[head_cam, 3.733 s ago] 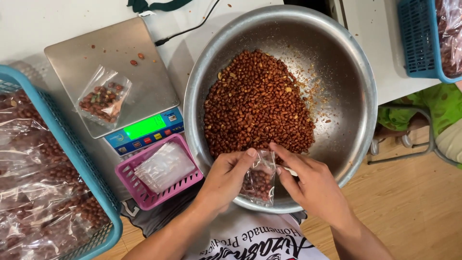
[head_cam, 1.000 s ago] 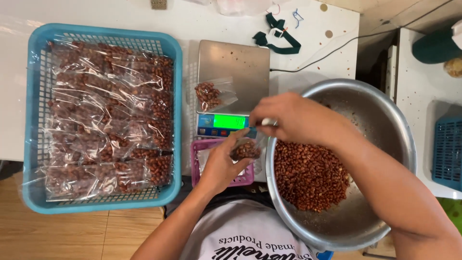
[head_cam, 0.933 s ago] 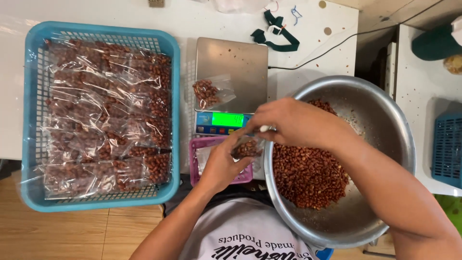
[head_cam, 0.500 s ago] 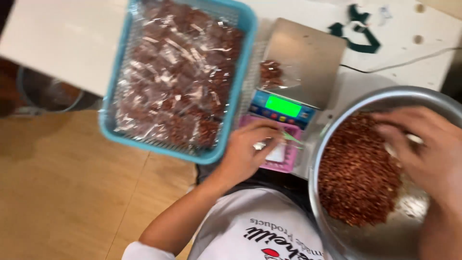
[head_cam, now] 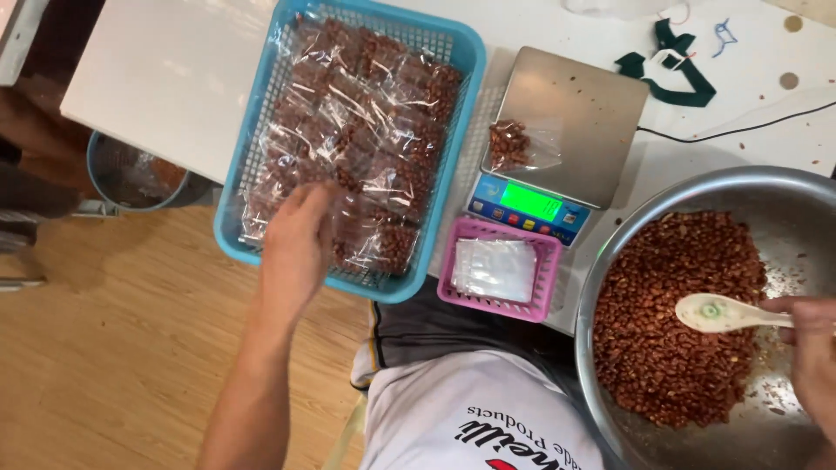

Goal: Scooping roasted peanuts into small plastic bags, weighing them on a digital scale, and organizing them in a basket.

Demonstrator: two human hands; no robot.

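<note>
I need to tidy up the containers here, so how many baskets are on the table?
2: a blue basket of filled bags under the left hand, and a small pink basket below the scale.

Blue basket [head_cam: 453, 52], pink tray [head_cam: 544, 252], green scale display [head_cam: 531, 202], reddish-brown peanuts [head_cam: 675, 318], white spoon [head_cam: 723, 313], silver bowl [head_cam: 610, 261]

The right hand [head_cam: 814, 348] is cut off by the right edge, so only part of it shows, and its grip on the spoon [head_cam: 727, 313] handle cannot be fully seen. The metal bowl [head_cam: 784, 187] runs off the right and bottom edges. The left hand [head_cam: 296, 244] is motion-blurred over the blue basket [head_cam: 261, 113]; whether its fingers touch or hold a bag there cannot be told. The scale [head_cam: 575, 122] display is too small to make out. The counter [head_cam: 165, 78] is cut off at the top.
</note>
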